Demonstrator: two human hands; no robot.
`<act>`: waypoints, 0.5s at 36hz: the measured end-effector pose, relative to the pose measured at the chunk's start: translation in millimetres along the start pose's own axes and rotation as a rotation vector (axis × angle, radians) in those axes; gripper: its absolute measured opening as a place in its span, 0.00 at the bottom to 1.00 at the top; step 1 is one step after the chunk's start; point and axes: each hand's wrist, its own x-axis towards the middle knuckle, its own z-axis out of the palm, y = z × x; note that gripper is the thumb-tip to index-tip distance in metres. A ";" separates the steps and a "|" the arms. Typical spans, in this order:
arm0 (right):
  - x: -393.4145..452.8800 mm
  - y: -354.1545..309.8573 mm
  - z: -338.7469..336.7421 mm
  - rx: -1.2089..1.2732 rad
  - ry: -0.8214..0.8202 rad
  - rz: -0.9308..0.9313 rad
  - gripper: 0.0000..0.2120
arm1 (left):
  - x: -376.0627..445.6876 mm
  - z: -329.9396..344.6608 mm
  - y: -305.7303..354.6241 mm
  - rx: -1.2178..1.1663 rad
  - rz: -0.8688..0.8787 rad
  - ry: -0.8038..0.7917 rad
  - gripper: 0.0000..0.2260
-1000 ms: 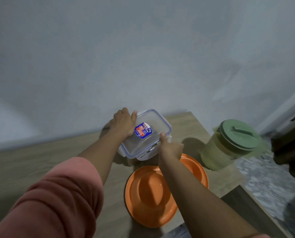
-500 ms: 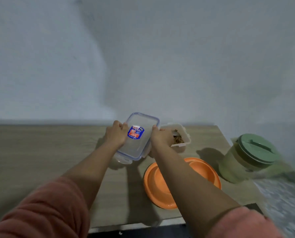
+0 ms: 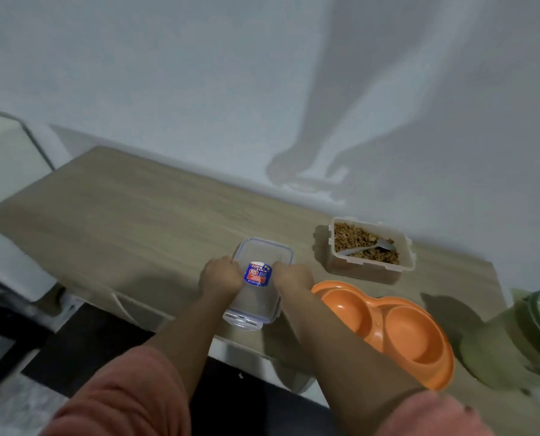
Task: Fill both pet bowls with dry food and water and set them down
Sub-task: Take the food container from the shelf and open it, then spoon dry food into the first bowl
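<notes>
Both forearms reach forward from rolled pink sleeves, running nearly parallel toward the wooden table [image 3: 136,215]. The left hand [image 3: 220,275] and the right hand [image 3: 290,275] sit knuckles up on either long side of a clear lid [image 3: 260,280], fingers curled over its edges and gripping it. The lid lies roughly flat near the table's front edge, its long axis running from about 6 o'clock to 12 o'clock, a latch flap showing at the near end and a blue and red sticker [image 3: 256,274] between the two hands.

At about 2 o'clock from the lid stands the open food container [image 3: 369,272], well apart from it, holding brown dry food [image 3: 353,239] with a spoon [image 3: 369,247] lying in it, bowl end toward 3 o'clock. The orange double pet bowl [image 3: 388,325] lies at 4 o'clock from the lid, just beside the right forearm, its long axis running from 10 o'clock to 4 o'clock, both wells bare. A green lidded jug [image 3: 514,341] stands at the 3 o'clock edge, partly cut off
</notes>
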 end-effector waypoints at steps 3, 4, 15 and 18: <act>0.6 8.8 1.0 -0.032 -0.023 -0.012 0.22 | -4.3 4.7 -1.4 0.067 0.007 -0.004 0.17; 0.6 11.8 0.8 -0.034 -0.034 -0.012 0.22 | -4.9 5.8 -1.3 0.074 0.010 0.003 0.17; 7.0 16.2 -30.2 -0.142 -0.082 -0.190 0.16 | 8.8 15.0 11.9 -0.037 -0.093 0.083 0.15; 8.9 7.4 -56.2 -0.114 0.084 -0.335 0.13 | 22.2 20.4 36.7 -0.141 0.025 0.231 0.15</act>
